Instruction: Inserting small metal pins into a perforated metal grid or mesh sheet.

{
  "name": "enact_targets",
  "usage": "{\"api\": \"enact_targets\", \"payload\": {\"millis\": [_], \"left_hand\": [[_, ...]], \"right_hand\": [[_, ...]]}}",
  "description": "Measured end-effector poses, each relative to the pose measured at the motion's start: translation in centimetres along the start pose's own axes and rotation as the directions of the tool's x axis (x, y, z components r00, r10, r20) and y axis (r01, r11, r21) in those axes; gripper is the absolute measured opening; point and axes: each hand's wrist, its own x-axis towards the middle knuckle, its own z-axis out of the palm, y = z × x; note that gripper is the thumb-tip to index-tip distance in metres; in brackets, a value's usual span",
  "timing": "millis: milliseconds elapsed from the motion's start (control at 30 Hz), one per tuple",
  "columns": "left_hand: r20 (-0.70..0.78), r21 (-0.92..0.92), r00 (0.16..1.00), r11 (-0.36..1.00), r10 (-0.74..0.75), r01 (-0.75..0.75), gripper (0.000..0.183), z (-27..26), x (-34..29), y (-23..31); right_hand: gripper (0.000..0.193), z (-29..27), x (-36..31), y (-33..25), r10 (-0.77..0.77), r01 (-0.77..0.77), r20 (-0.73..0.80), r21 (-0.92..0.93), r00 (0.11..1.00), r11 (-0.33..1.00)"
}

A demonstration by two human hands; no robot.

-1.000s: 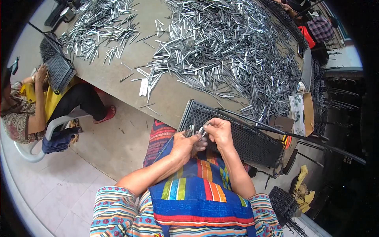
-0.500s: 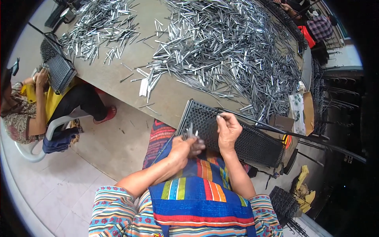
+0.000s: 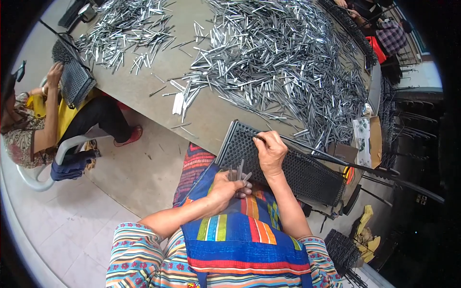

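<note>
My left hand (image 3: 226,186) is closed around a small bunch of thin metal pins (image 3: 239,171) that stick up from my fist, just below the near edge of a black perforated tray (image 3: 307,173). My right hand (image 3: 272,152) rests on the tray's near left part, its fingertips pinching one metal pin (image 3: 260,138) against the holes. The tray leans from my lap up against the table's edge.
A brown table (image 3: 211,110) carries big heaps of metal pins (image 3: 283,62), with a second heap (image 3: 122,36) to the left. Another person (image 3: 33,120) sits at the left on a white chair, holding a similar black tray (image 3: 72,77). Cardboard boxes (image 3: 367,141) and dark racks (image 3: 343,249) stand at the right.
My hands were together over the pin bunch. My right hand has moved up and right onto the tray with one pin, while my left hand sank slightly toward my lap.
</note>
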Motion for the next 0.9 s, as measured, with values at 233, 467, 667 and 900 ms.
{"api": "enact_targets", "payload": {"millis": [233, 467, 667, 900], "left_hand": [[-0.060, -0.098, 0.995, 0.992, 0.077, -0.083, 0.016, 0.2, 0.6, 0.7], [-0.084, -0.181, 0.988, 0.973, 0.128, -0.141, 0.014, 1.0, 1.1, 1.9], [-0.043, -0.144, 0.992, 0.982, 0.118, -0.123, 0.010, 1.6, 1.4, 1.9], [0.032, 0.026, 0.997, 0.997, 0.071, -0.072, 0.015, 1.1, 0.8, 0.8]], "right_hand": [[0.008, 0.0, -0.2, 0.8, 0.012, -0.012, -0.002, -0.012, 1.000, 1.000], [0.011, -2.1, -2.2, 0.3, 0.396, -0.572, 0.522, 0.230, 0.755, 0.788], [0.007, -1.9, -3.8, -0.2, 0.559, -0.756, 0.513, 0.505, 0.652, 0.418], [0.005, -2.3, -1.4, 0.9, 0.427, -0.367, -0.018, 0.478, 0.904, 0.798]]}}
